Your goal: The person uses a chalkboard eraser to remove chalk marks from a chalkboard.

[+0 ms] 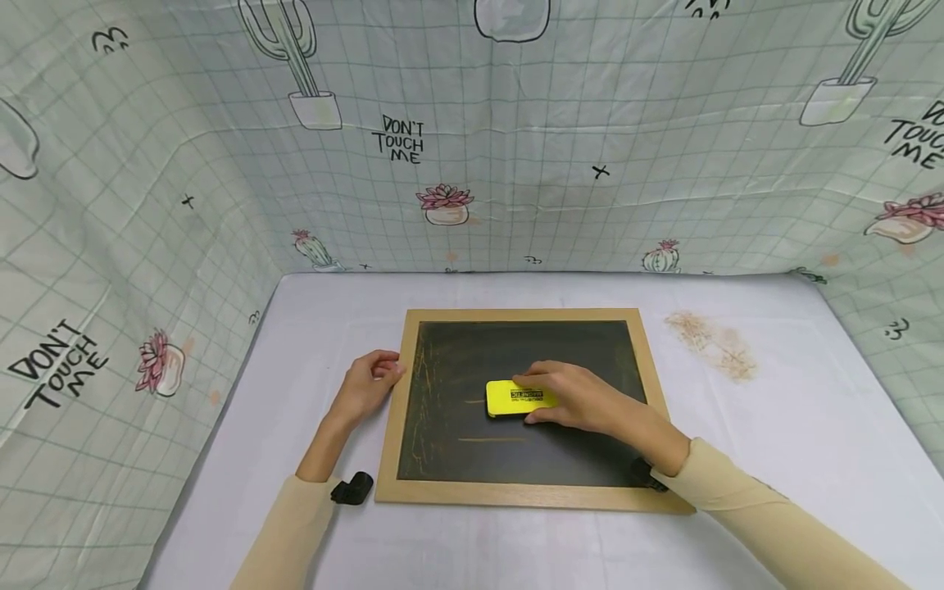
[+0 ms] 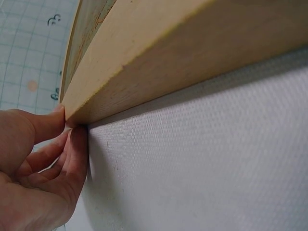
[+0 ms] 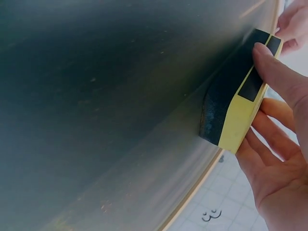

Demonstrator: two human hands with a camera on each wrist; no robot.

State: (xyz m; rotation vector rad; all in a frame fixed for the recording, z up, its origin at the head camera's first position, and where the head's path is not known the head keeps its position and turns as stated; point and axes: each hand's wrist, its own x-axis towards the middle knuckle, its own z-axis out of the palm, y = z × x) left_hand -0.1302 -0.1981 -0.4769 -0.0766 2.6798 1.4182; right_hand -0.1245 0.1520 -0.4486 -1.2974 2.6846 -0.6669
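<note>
Right hand: our right hand point(image 1: 583, 400) grips the yellow eraser point(image 1: 516, 398), thumb along 1 long side and fingers point(image 3: 269, 72) curled over the other, so it is clamped on the eraser.
Why held so: the dark felt face point(image 3: 216, 110) lies flat against the chalkboard point(image 1: 472, 442); we judge the side grip keeps the pad pressed level on the board while our palm stays off the surface.
Left hand: our left hand point(image 1: 367, 385) sits at the wooden frame point(image 1: 394, 418), fingertips point(image 2: 72, 144) against its outer left edge and thumb at the frame's corner lip; the fingers are bent around that edge, pinching it.
Why placed so: we judge this bracing keeps the board from sliding on the table point(image 1: 774, 459) under the other hand's pressure.
Eraser relative to grip: it sits inside our right hand's grasp, its left half poking out past the fingertips, near the middle of the board.
Chalk marks relative to grip: orange streaks point(image 1: 424, 385) run just left of the eraser, toward our left hand; 1 faint line point(image 1: 490, 439) lies just below the grip, nearer our body.
Board relative to grips: it lies flat between both hands, directly under the right and touching the left.
Black strap: 1 strap point(image 1: 352, 488) shows at our left wrist, beside the frame's near-left corner.
</note>
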